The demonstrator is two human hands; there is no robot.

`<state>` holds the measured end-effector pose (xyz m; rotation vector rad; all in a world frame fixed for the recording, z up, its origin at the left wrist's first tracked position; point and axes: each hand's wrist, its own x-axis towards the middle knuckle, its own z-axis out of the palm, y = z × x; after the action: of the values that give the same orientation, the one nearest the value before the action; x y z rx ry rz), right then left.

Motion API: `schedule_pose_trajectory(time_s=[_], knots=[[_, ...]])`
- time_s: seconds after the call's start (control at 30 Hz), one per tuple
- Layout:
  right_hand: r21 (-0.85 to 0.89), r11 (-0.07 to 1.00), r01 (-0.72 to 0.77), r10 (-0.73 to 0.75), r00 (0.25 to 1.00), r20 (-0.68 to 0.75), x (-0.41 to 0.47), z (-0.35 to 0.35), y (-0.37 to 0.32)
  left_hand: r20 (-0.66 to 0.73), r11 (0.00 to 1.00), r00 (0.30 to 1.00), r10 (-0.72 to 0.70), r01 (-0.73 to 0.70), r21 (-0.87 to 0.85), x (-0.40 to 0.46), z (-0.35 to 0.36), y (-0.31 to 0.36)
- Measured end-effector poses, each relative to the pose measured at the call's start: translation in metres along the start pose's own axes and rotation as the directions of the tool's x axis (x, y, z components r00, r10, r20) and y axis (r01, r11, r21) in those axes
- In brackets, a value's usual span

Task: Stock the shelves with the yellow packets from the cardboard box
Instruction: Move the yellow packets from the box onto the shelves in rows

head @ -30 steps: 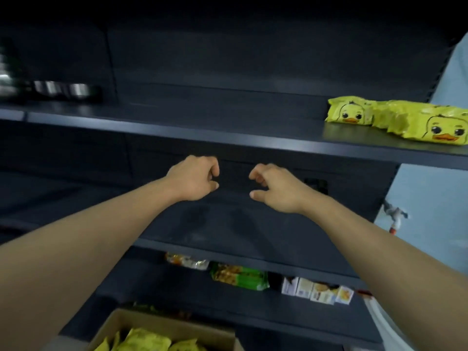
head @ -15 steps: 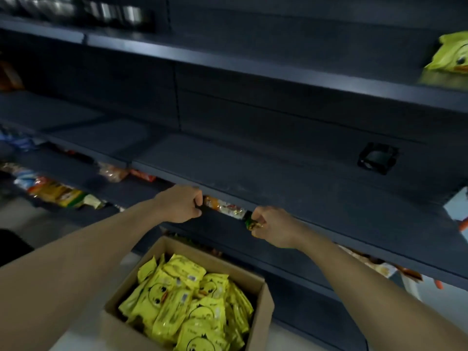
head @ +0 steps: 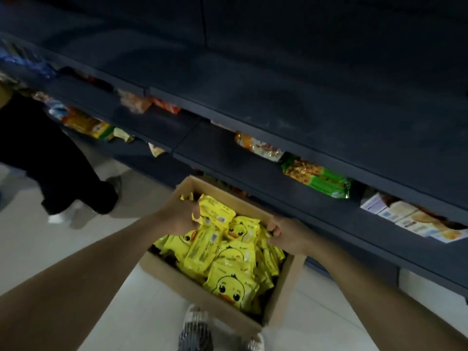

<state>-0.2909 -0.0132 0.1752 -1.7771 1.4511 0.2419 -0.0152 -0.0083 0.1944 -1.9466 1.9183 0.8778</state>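
An open cardboard box (head: 174, 268) stands on the floor below the shelves, full of yellow packets (head: 231, 285) printed with a duck face. My left hand (head: 178, 217) is inside the box at its far left and grips the top edge of one yellow packet (head: 215, 216), which stands higher than the rest. Over the box's right side, my right hand (head: 283, 234) has its fingers and thumb curled, pinching the edge of another yellow packet (head: 262, 235). A dark shelf (head: 304, 102) above the box is bare.
Lower shelves carry other goods: an orange packet (head: 255, 145), a green snack packet (head: 316, 178) and white boxes (head: 405, 219). Another person's legs in black trousers (head: 50, 158) stand at the left on the pale tiled floor. My shoe (head: 195, 330) is just before the box.
The view has dropped from the shelves to the box. Both hands came down from shelf height into the box and closed on yellow packets.
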Motion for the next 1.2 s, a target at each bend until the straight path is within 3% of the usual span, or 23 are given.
schedule_pose_trajectory(time_s=[0.23,0.5,0.7,0.83,0.93,1.1,1.2], knots=[[0.143,0.979,-0.143,0.135,0.989,0.063,0.046,0.074,0.014,0.158,1.000,0.987,-0.007,0.009,-0.010,0.060,0.065,-0.050],[0.212,0.927,-0.309,0.302,0.951,0.065,0.079,0.153,0.027,0.324,0.984,0.943,0.082,-0.128,0.123,0.113,0.129,-0.075],[0.254,0.872,-0.418,0.411,0.908,0.083,0.084,0.207,0.034,0.234,0.936,0.933,0.273,-0.314,0.161,0.130,0.160,-0.061],[0.137,0.886,-0.442,0.444,0.896,0.022,0.086,0.232,0.035,0.210,0.908,0.903,0.374,-0.403,0.113,0.137,0.173,-0.049],[0.124,0.898,-0.423,0.431,0.901,-0.047,0.091,0.243,0.035,0.214,0.905,0.894,0.393,-0.417,0.079,0.141,0.182,-0.042],[0.211,0.907,-0.365,0.374,0.928,0.000,0.088,0.251,0.034,0.219,0.926,0.908,0.356,-0.375,0.050,0.146,0.191,-0.036],[0.206,0.922,-0.327,0.343,0.938,-0.047,0.079,0.237,0.039,0.212,0.932,0.913,0.349,-0.361,0.023,0.150,0.192,-0.033]])
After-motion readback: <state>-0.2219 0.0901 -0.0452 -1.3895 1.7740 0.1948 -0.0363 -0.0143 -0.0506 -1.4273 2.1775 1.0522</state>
